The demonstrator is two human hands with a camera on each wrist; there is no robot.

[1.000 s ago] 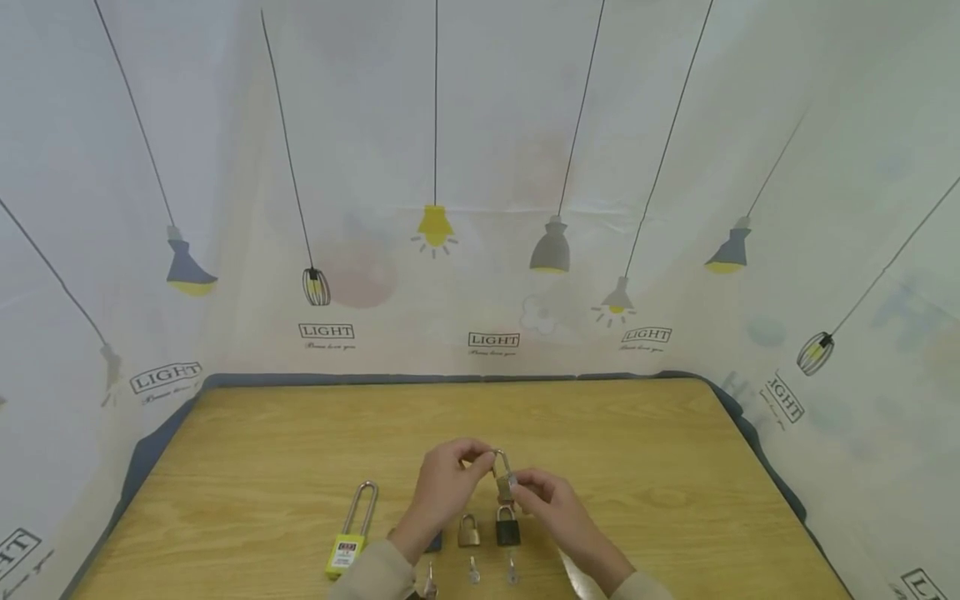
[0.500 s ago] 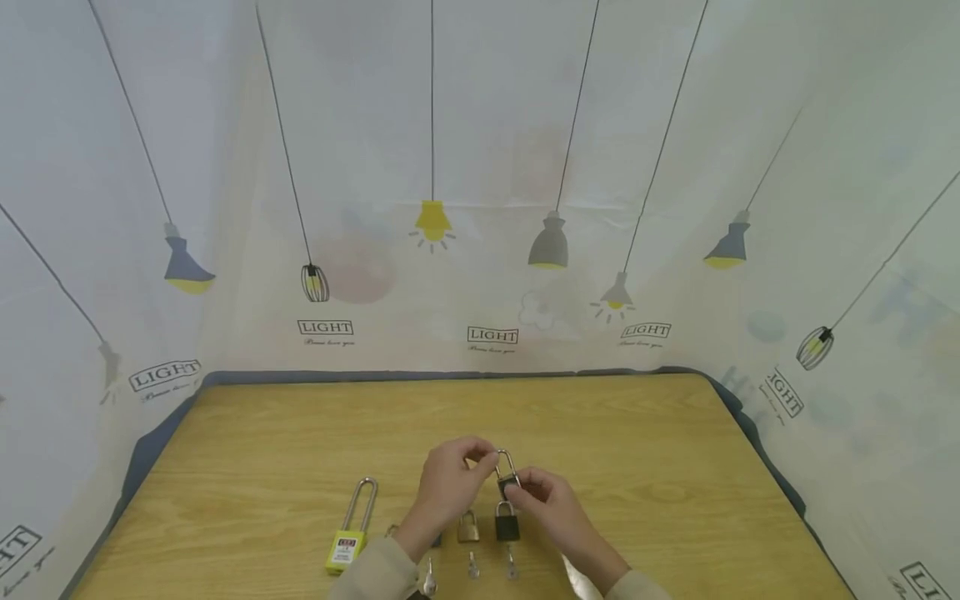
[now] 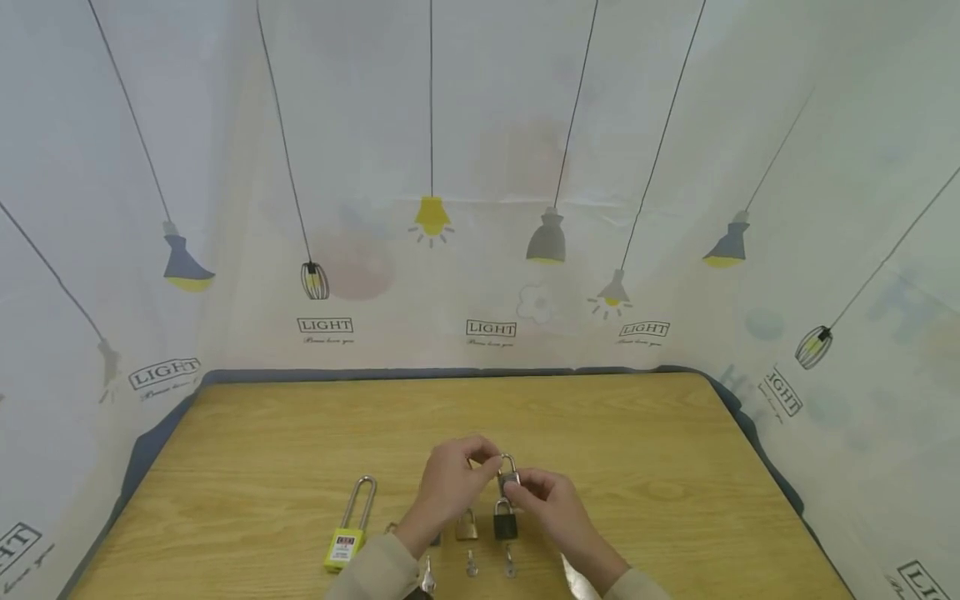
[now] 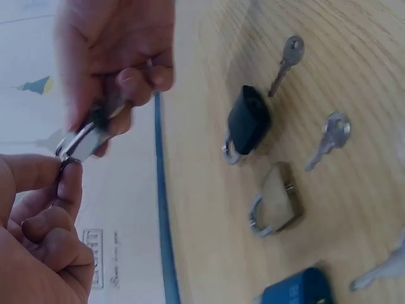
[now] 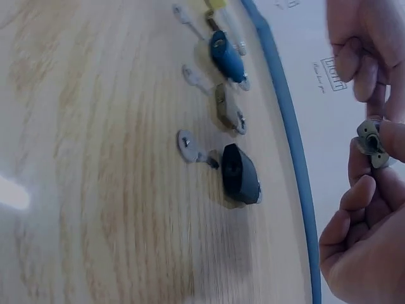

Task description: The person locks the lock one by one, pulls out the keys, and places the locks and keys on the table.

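Note:
Both hands hold a small metal padlock above the table. My left hand pinches its silver shackle between thumb and fingertips. On the other side my right hand grips the lock body, thumb over its front. The right wrist view shows the body's underside with a round keyhole; fingers cover much of the rest. Just below the held lock, a black padlock lies on the table, with a brass padlock to its left. A blue padlock is mostly behind my left wrist in the head view.
A yellow long-shackle padlock lies to the left on the wooden table. Separate keys lie below the black and brass locks, and another key is near my left sleeve. A lamp-printed curtain surrounds the table.
The padlock has turned slightly in my fingers, showing a darker face than a second ago. My left hand has shifted a little to the right; both grips stay the same.

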